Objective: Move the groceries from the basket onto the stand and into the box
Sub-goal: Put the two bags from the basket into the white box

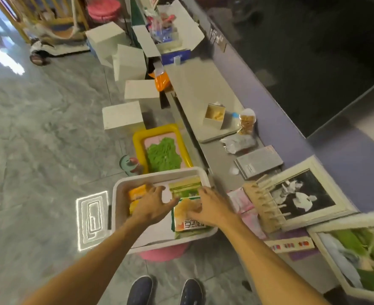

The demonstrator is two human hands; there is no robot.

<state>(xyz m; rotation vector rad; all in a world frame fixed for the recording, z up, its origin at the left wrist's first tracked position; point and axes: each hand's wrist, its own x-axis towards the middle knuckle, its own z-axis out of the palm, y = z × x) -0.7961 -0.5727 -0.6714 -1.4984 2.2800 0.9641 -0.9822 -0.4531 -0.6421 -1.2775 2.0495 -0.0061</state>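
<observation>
Below the camera, a white basket (120, 194) sits on a pink stool (164, 253), its right rim just beside the grey counter (217, 157). Open marbled floor (38, 128) spreads wide to the left; to the right the counter is crowded with a wooden rack (263, 205), 2 framed pictures (302, 194) and a grey book (258, 161).

Both hands are inside the basket. The left hand (153, 205) is spread wide, fingers splayed over an orange packet (136, 194) at the basket's left side; whether it grips the packet cannot be told. The right hand (208, 208) lies with loosely curved fingers on a flat glossy snack bag (188, 219), touching it, no firm hold visible. A green-and-gold packet (185, 188) lies against the far wall.

Beyond the basket, a yellow-rimmed tray (137, 139) on the floor holds a green, crinkled mass. Farther along the counter, a pale stand (199, 91) carries a small open box (214, 116) with yellowish pieces inside. A clear bag of biscuits (246, 123) stands just beside the stand, and a silver pouch (236, 143) lies near its corner. White blocks (124, 115) line the floor behind.
</observation>
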